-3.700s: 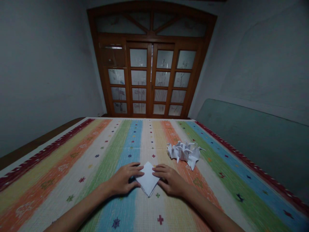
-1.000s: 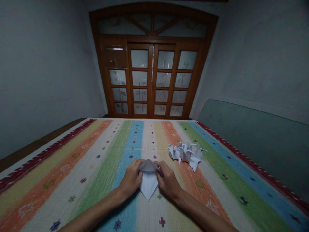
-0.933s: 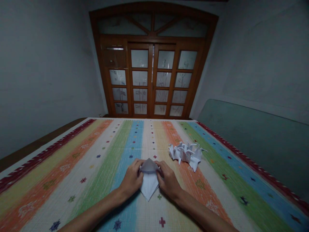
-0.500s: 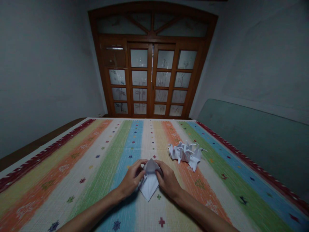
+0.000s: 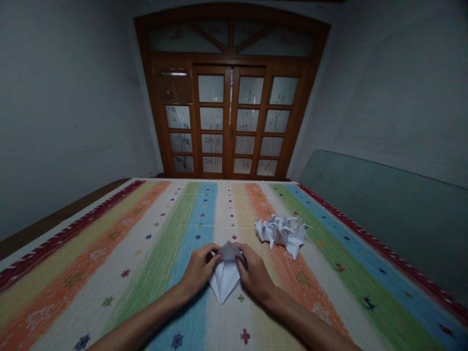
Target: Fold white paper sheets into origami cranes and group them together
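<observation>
Between my two hands is a folded piece of white paper point(image 5: 225, 278), kite-shaped, its upper flap lifted and its point toward me. My left hand point(image 5: 201, 265) grips the paper's left edge, thumb on top near the flap. On the opposite side, my right hand point(image 5: 255, 269) pinches the right edge with thumb and fingers. The fingertips behind the flap are partly hidden. Off to the right, beyond my right hand, lies a cluster of folded white paper cranes point(image 5: 281, 233).
A striped, patterned cloth point(image 5: 146, 273) covers the table. A green rounded panel point(image 5: 380, 209) stands along the right side. At the far end are wooden doors point(image 5: 230, 112) with glass panes, and bare walls flank both sides.
My left thumb has shifted up along the paper toward the flap. The paper's near point has swung slightly left. My right hand stays almost in place.
</observation>
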Demonstrator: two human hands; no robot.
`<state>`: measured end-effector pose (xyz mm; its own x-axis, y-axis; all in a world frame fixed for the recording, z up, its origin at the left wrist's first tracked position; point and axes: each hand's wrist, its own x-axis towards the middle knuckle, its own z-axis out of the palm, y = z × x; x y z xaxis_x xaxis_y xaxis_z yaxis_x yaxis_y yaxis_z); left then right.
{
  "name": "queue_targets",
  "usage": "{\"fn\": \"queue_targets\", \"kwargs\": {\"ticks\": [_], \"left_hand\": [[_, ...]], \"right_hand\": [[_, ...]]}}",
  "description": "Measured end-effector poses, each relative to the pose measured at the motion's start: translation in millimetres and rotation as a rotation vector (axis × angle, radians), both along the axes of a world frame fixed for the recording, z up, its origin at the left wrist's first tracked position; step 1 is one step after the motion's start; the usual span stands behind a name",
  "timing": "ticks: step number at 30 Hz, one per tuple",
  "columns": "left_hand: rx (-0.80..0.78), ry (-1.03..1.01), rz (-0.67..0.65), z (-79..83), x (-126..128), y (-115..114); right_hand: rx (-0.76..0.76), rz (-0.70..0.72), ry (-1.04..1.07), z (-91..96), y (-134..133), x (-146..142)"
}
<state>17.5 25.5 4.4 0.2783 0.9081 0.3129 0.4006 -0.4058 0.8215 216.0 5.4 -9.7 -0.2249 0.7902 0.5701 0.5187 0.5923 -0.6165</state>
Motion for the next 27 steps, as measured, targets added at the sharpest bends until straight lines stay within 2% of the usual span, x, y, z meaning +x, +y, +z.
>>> {"fn": "queue_targets", "kwargs": {"ticks": [12, 21, 27], "left_hand": [[-0.051, 0.006, 0.002, 4.9, 2.0, -3.4], [0.149, 0.184, 0.053, 1.3, 0.1, -7.0], [0.208, 0.227, -0.043, -5.2, 2.2, -3.6]], "right_hand": [[0.041, -0.012, -0.019, -6.4, 0.1, 1.6], [-0.040, -0.178, -0.111, -18.3, 3.3, 1.8], [-0.033, -0.173, -0.124, -17.4, 3.7, 1.7]]}}
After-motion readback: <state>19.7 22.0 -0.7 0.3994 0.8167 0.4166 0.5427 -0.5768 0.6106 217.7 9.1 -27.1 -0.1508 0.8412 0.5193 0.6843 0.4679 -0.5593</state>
